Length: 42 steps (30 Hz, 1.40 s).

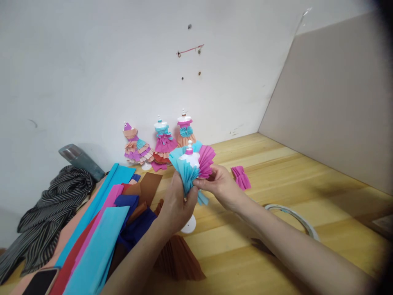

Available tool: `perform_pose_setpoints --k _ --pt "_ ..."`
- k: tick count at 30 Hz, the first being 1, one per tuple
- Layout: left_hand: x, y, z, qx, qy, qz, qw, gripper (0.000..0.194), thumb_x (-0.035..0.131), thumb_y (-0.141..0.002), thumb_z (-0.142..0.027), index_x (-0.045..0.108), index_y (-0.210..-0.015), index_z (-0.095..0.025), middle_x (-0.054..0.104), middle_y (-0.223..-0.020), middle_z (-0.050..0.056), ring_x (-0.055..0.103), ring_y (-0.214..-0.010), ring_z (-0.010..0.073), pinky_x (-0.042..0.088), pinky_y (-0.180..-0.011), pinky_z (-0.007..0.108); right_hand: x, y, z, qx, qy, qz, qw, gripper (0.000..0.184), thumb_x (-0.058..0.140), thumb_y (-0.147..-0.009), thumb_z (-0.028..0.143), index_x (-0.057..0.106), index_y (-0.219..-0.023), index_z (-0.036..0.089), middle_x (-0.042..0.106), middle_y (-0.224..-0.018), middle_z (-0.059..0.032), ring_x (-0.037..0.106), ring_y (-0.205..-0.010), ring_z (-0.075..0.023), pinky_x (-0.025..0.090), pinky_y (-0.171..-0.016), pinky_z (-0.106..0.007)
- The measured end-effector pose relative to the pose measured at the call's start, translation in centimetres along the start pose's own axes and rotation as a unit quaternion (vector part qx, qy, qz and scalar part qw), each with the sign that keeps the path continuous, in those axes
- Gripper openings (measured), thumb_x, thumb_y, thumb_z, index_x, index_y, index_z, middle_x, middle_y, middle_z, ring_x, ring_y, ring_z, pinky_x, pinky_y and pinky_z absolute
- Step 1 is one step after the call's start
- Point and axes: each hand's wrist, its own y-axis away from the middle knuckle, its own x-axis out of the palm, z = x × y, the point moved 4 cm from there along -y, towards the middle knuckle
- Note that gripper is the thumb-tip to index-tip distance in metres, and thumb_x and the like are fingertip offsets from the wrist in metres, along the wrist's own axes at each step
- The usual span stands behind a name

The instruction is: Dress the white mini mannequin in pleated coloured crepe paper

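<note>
Between my hands stands a small white mannequin (193, 159) with a magenta band round its neck. Pleated crepe paper wraps its upper body, turquoise paper (188, 176) at the front and left and magenta paper (206, 159) at the right. My left hand (178, 205) is closed round the mannequin's lower body and the turquoise paper. My right hand (219, 182) pinches the gathered paper at the waist with thumb and fingers. Below them shows the mannequin's round white base (188, 225).
Three dressed mannequins (164, 137) stand against the wall. Folded crepe sheets (95, 241), a striped cloth (58, 205), a phone (41, 282) and a grey bottle (81, 160) lie left. Pleated brown paper (181, 260) is in front; a magenta piece (241, 177) and a tape roll (302, 221) lie right.
</note>
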Motion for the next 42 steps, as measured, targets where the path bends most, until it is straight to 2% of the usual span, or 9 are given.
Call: perform_pose_setpoints --k 10,15,17,19,23,28,31,36,42 --pt "0.0 0.1 0.4 -0.019 -0.017 -0.025 0.999 0.011 0.046 -0.084 -0.018 0.052 -0.093 -0.018 0.061 -0.085 0.007 0.059 -0.080 0.0196 0.048 -0.074 0.032 0.2 0.3 1.0 -0.016 0.100 0.012 0.995 0.019 0.074 -0.062 0.029 0.059 -0.068 0.018 0.058 -0.064 0.0013 0.055 -0.061 -0.0145 0.046 -0.060 -0.028" --pt "-0.2 0.0 0.2 -0.032 -0.002 -0.048 0.998 0.005 0.045 -0.086 -0.019 0.049 -0.088 -0.018 0.057 -0.081 0.004 0.056 -0.073 0.0170 0.046 -0.066 0.028 -0.6 0.5 3.1 -0.098 0.178 0.021 0.979 0.015 0.064 -0.073 0.026 0.061 -0.086 0.018 0.063 -0.080 -0.0023 0.060 -0.071 -0.0165 0.050 -0.065 -0.030" --pt "-0.1 0.0 0.2 -0.031 -0.002 -0.050 0.998 0.005 0.045 -0.086 -0.019 0.049 -0.088 -0.018 0.057 -0.080 0.004 0.056 -0.073 0.0167 0.045 -0.066 0.028 -1.4 1.1 4.3 -0.175 0.257 -0.071 0.948 0.018 0.062 -0.076 0.022 0.062 -0.094 0.019 0.061 -0.083 -0.0028 0.058 -0.069 -0.0153 0.048 -0.062 -0.030" --pt "-0.1 0.0 0.2 -0.024 -0.004 -0.053 0.998 0.005 0.045 -0.087 -0.020 0.050 -0.088 -0.018 0.057 -0.079 0.003 0.056 -0.073 0.0164 0.046 -0.067 0.028 -1.7 2.1 5.5 -0.274 0.330 -0.150 0.891 0.017 0.062 -0.079 0.018 0.063 -0.096 0.021 0.059 -0.085 -0.0031 0.055 -0.069 -0.0146 0.046 -0.060 -0.029" --pt "0.1 0.1 0.3 0.002 0.000 -0.055 0.999 0.008 0.046 -0.086 -0.019 0.053 -0.091 -0.018 0.060 -0.082 0.005 0.059 -0.078 0.0182 0.048 -0.073 0.031 -0.1 3.5 6.8 -0.395 0.418 -0.103 0.812 0.016 0.062 -0.082 0.014 0.066 -0.095 0.021 0.057 -0.086 -0.0050 0.054 -0.078 -0.0172 0.046 -0.066 -0.032" --pt "0.3 0.2 0.3 0.027 0.004 -0.052 0.998 0.018 0.048 -0.084 -0.016 0.054 -0.101 -0.017 0.063 -0.091 0.008 0.062 -0.085 0.0204 0.050 -0.077 0.033 1.2 3.8 7.2 -0.432 0.494 -0.096 0.748 0.011 0.065 -0.080 0.019 0.067 -0.090 0.015 0.051 -0.077 -0.0055 0.049 -0.073 -0.0192 0.043 -0.064 -0.036" --pt "0.4 0.3 0.2 0.056 -0.008 -0.049 0.997 0.019 0.048 -0.084 -0.015 0.053 -0.103 -0.016 0.063 -0.090 0.008 0.062 -0.084 0.0197 0.050 -0.076 0.033 1.2 3.8 7.2 -0.418 0.502 -0.100 0.750 0.002 0.063 -0.079 0.016 0.065 -0.081 0.016 0.050 -0.071 -0.0036 0.048 -0.069 -0.0182 0.041 -0.061 -0.034" --pt "0.4 0.3 -0.1 0.090 -0.029 -0.044 0.995 0.015 0.046 -0.084 -0.012 0.052 -0.096 -0.018 0.061 -0.084 0.006 0.060 -0.080 0.0182 0.049 -0.073 0.031 1.0 3.7 7.0 -0.401 0.488 -0.078 0.772 0.015 0.058 -0.081 0.007 0.060 -0.070 0.018 0.050 -0.068 -0.0016 0.050 -0.068 -0.0162 0.039 -0.060 -0.032" --pt "0.2 0.2 -0.2 0.063 0.009 -0.027 0.998 0.017 0.046 -0.085 -0.015 0.052 -0.102 -0.017 0.062 -0.091 0.007 0.059 -0.083 0.0186 0.048 -0.076 0.032 1.1 3.6 6.8 -0.411 0.480 -0.070 0.772 0.015 0.059 -0.083 0.008 0.061 -0.074 0.019 0.050 -0.069 -0.0010 0.050 -0.067 -0.0155 0.039 -0.058 -0.031"
